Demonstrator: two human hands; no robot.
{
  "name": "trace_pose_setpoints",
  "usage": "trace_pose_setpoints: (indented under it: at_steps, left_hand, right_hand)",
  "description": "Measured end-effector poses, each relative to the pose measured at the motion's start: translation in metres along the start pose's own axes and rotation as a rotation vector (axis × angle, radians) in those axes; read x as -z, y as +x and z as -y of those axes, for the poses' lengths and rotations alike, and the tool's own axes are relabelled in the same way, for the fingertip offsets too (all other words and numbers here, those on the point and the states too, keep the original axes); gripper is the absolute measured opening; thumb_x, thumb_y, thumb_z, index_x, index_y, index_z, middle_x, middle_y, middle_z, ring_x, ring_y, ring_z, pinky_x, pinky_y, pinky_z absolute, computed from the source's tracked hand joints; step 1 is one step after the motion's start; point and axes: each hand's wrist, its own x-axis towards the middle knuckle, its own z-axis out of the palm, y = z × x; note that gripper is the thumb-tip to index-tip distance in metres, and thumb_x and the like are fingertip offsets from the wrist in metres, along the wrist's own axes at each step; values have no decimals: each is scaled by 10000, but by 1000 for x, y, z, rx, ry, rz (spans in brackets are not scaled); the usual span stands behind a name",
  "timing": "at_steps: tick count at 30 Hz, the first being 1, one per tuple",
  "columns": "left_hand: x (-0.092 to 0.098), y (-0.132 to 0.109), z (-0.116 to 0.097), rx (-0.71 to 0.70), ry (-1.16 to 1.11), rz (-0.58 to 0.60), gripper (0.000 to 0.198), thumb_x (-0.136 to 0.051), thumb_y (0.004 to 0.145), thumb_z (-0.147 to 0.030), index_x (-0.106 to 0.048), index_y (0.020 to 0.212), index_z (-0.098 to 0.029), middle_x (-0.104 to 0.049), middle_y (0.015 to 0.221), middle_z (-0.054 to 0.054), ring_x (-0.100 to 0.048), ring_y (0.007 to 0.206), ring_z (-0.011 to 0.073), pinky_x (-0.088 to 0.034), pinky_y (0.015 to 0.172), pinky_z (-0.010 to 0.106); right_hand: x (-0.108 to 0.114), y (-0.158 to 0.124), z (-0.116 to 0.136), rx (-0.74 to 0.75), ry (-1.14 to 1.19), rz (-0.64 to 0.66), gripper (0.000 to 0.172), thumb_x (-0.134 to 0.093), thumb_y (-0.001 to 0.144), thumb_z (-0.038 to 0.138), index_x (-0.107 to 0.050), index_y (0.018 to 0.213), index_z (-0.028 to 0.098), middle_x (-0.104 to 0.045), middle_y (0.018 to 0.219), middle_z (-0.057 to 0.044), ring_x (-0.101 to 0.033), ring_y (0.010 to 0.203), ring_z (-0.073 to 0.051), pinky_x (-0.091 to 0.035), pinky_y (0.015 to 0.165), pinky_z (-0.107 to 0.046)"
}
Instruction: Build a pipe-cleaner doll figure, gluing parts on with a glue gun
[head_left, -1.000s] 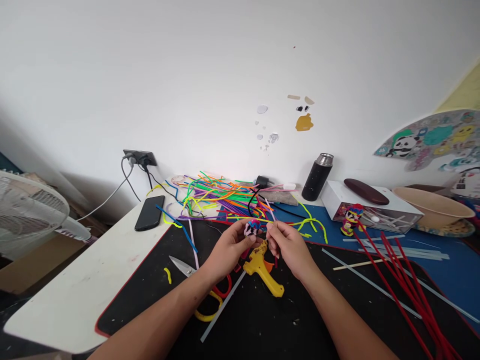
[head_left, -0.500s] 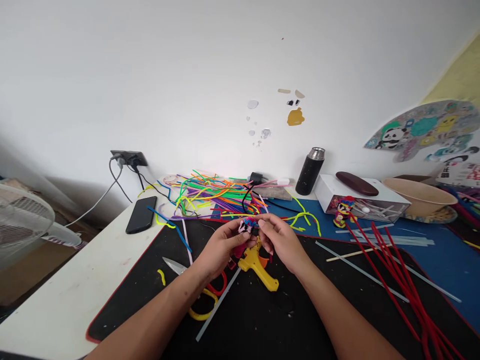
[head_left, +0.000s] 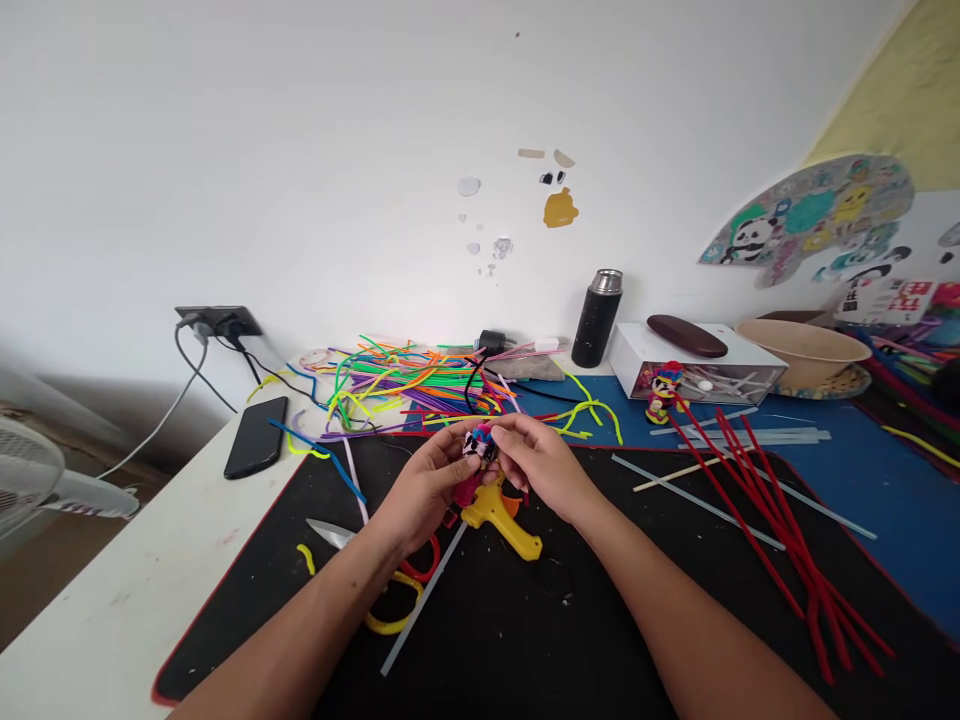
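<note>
Near the middle of the view, a small figure (head_left: 480, 444) with a black-and-white face, a blue and red top and a magenta lower part is held between both hands. My left hand (head_left: 431, 485) has its thumb and fingers closed round the figure's left side. My right hand (head_left: 541, 465) pinches the figure's upper right side. Just below the hands lies a yellow glue gun (head_left: 506, 520) on the black mat (head_left: 525, 640), with a clear glue stick (head_left: 424, 605) reaching down-left from it. Scissors (head_left: 394, 605) with yellow and red handles lie partly under my left forearm.
Colourful pipe cleaners (head_left: 420, 385) are heaped behind the hands. A phone (head_left: 256, 437) lies at left. Behind right stand a black bottle (head_left: 598, 318), a white box (head_left: 626, 350) and a finished-looking figure (head_left: 661, 395). Red pipe cleaners (head_left: 795, 530) spread across the right side.
The camera view has shifted right. The held figure has turned, so its face now points more toward the camera. Both hands still grip it.
</note>
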Motion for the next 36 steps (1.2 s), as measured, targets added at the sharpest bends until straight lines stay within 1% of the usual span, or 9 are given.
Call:
trace_pose_setpoints:
  at_steps: [4, 10, 15, 18, 22, 25, 27, 32, 36]
  left_hand:
    - [1, 0, 1, 32, -23, 26, 439, -818, 796, -106, -715, 1216, -185, -738, 1219, 108, -740, 994, 240, -594, 887, 337]
    - [0, 0, -1, 98, -54, 18, 411, -804, 820, -142, -715, 1221, -156, -764, 1087, 114, -758, 941, 249, -613, 849, 341]
    - [-1, 0, -1, 104, -37, 13, 426, -798, 823, -134, -718, 1241, -157, -774, 996, 102, -764, 890, 230, -620, 811, 312]
    - [0, 2, -2, 79, -60, -5, 370, -773, 832, -124, -730, 1199, -141, -774, 1014, 114, -763, 902, 228, -623, 817, 310]
    - [5, 6, -7, -25, -116, -100, 378, -738, 842, -93, -717, 1215, -149, -774, 1009, 102, -758, 935, 211, -620, 854, 295]
    - [9, 9, -12, -142, -163, -163, 408, -737, 844, -89, -702, 1241, -176, -771, 1008, 79, -753, 974, 207, -615, 885, 295]
    - [9, 9, -14, -188, -178, -175, 413, -750, 840, -95, -697, 1239, -187, -768, 1011, 69, -749, 996, 210, -614, 896, 303]
    - [5, 6, -14, -188, -187, -152, 471, -783, 834, -137, -672, 1286, -208, -764, 1069, 80, -742, 1045, 241, -614, 895, 337]
    - [1, 5, -10, -189, -170, -122, 549, -809, 827, -181, -639, 1346, -231, -767, 1102, 82, -734, 1085, 261, -588, 956, 384]
  right_hand:
    - [1, 0, 0, -6, -27, -9, 405, -667, 885, 582, -645, 1006, 196, -525, 516, 84, -441, 408, -95, -341, 406, -207]
    - [3, 0, 1, -26, -12, -31, 346, -686, 882, 547, -621, 932, 210, -510, 499, 89, -438, 402, -96, -348, 404, -207]
    - [2, -1, 3, -22, 3, -32, 325, -665, 906, 531, -626, 963, 213, -507, 501, 85, -434, 405, -99, -345, 406, -211]
    - [2, 0, 3, -17, 15, -27, 350, -655, 904, 549, -623, 965, 206, -510, 506, 88, -426, 398, -94, -334, 398, -206]
    - [2, 0, 2, -19, 24, -25, 381, -649, 900, 585, -605, 939, 209, -514, 517, 90, -418, 389, -86, -305, 385, -199]
    - [0, -2, 0, -43, 6, 21, 413, -642, 900, 618, -606, 945, 209, -512, 530, 92, -417, 390, -82, -306, 385, -196]
    - [-2, -3, -2, -71, -19, 74, 452, -643, 891, 649, -615, 972, 206, -524, 543, 87, -430, 397, -84, -321, 387, -195]
    - [-10, -6, -7, -108, -96, 216, 525, -662, 875, 675, -633, 1072, 189, -571, 614, 67, -460, 426, -80, -346, 402, -196]
    - [-14, -8, -7, -121, -120, 257, 485, -677, 886, 636, -640, 1053, 182, -556, 613, 68, -451, 443, -81, -343, 419, -199]
